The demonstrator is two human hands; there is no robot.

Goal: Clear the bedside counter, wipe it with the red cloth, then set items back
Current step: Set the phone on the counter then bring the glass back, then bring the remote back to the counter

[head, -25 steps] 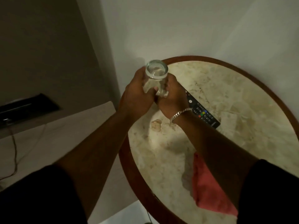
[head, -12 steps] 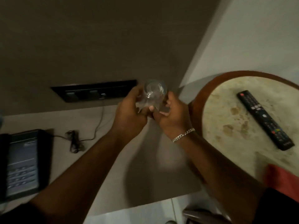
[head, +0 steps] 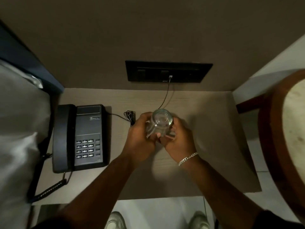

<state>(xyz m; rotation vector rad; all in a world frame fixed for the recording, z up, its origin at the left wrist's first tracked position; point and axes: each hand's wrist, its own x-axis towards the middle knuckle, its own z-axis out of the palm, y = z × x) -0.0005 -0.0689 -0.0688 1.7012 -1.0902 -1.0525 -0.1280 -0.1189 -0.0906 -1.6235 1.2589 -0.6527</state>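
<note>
Over the counter (head: 206, 129), both hands (head: 158, 139) clasp a glass (head: 160, 122).

Clear, colourless glass (head: 160, 123). Black phone (head: 82, 138) with grey keys and a black coiled cord (head: 49, 190). Pale beige table (head: 206, 129), faintly wood-grained. Black wall panel (head: 168, 71) on a grey-brown wall (head: 148, 27). Silver chain bracelet (head: 188, 158). Reddish-brown rim on a cream, mottled marble top (head: 295, 123). White bedding (head: 18, 121).

Single head-worn view, looking steeply down, close over the bedside counter (head: 206, 129), wall panel (head: 168, 71) ahead
</note>
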